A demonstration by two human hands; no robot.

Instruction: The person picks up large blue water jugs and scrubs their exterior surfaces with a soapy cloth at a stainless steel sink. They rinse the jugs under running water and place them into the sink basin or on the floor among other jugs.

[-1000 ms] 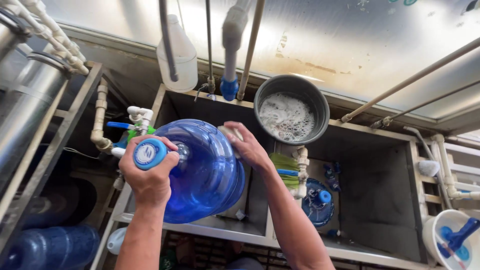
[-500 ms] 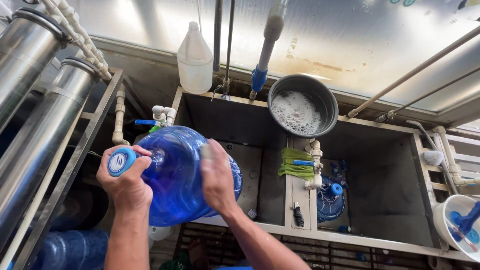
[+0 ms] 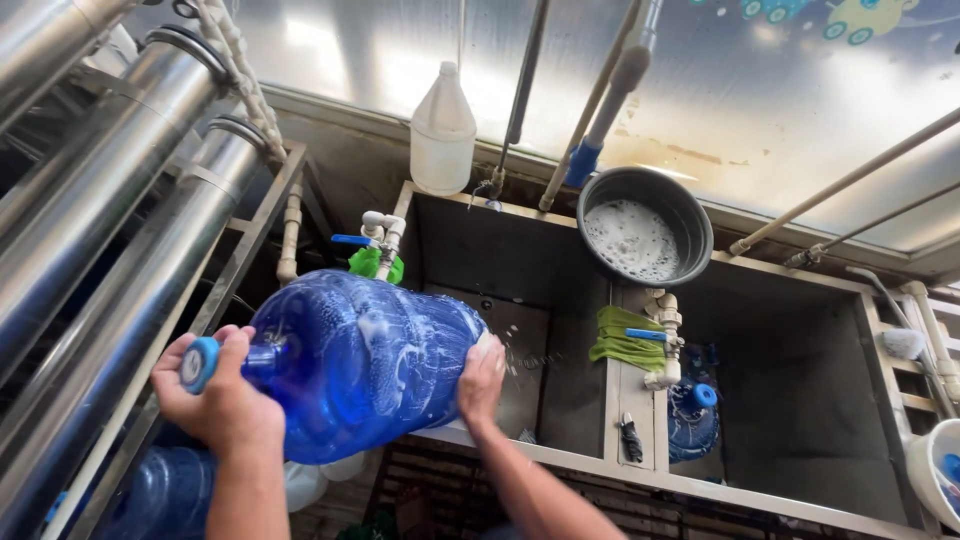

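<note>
Bottle, large, blue and soap-streaked, held on its side over the left front corner of the sink, partly out past the left wall. Its long axis runs almost level, neck to the left and base to the right, the base a little farther from the camera. Left hand is wrapped around the neck, fingers closed just behind the blue cap. Right hand is spread flat against the base, fingers open and pressing, gripping nothing else. The bottle thus lies between the two hands, each at one end of the axis; the left hand sits nearer the camera and lower in view. Suds cling to the bottle's wall, and drops fly off beside the right hand.

Behind, on the sink's rim, stand a white jug and a grey basin of foamy water. A green cloth hangs over the divider. A second blue bottle rests in the right compartment. Steel cylinders flank the left side.
</note>
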